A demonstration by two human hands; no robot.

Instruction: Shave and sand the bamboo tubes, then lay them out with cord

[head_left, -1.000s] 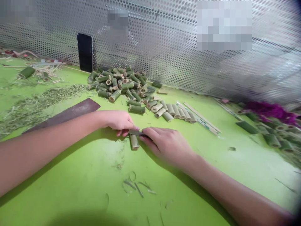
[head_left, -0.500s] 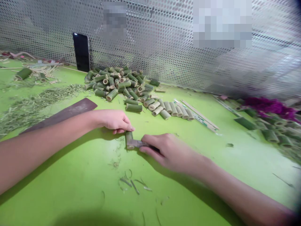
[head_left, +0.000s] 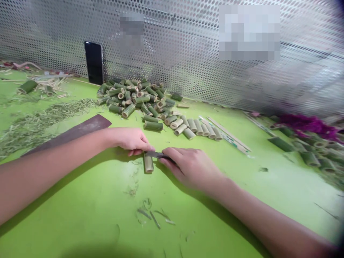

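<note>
A short bamboo tube (head_left: 148, 165) lies on the green table (head_left: 107, 208), its open end toward me and its upper side pale. My left hand (head_left: 133, 141) is closed, thumb and fingers pinching the tube's far end. My right hand (head_left: 188, 165) is wrapped round the dark handle of a knife (head_left: 156, 154). The blade rests across the tube near the left fingertips. Thin green shavings (head_left: 147, 214) are scattered on the table below the tube.
Behind stand a pile of green bamboo tubes (head_left: 134, 96), a row of pale peeled tubes (head_left: 200, 127) and a phone (head_left: 94, 63) leaning on the perforated metal panel (head_left: 172, 43). A brown sheet (head_left: 77, 130) lies left; purple material (head_left: 309, 125) and more bamboo sit right.
The knife in my right hand has moved from the tube's near end to its far end, by my left fingers. My left hand keeps its hold.
</note>
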